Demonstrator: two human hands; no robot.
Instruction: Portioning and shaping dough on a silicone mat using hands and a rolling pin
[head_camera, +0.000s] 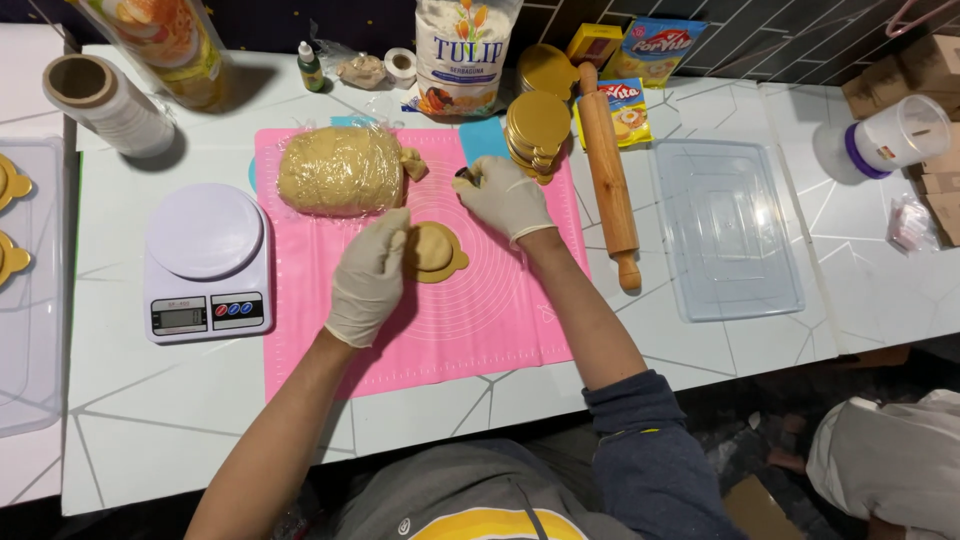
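My left hand (370, 275), in a pale glove, rests its fingers on a flat round of dough sitting on a gold board (438, 252) in the middle of the pink silicone mat (470, 320). My right hand (503, 195), also gloved, is closed around a small dark object near the mat's far edge; what it is I cannot make out. A large lump of dough wrapped in clear film (342, 170) lies just beyond my left hand. A stack of gold boards (537, 130) stands right of my right hand.
A white kitchen scale (205, 260) sits left of the mat. A wooden rolling pin (608, 180) lies to its right, beside a clear plastic lid (728, 225). A flour bag (462, 55), a film roll (105, 100) and a lidded white jar (885, 140) stand farther back.
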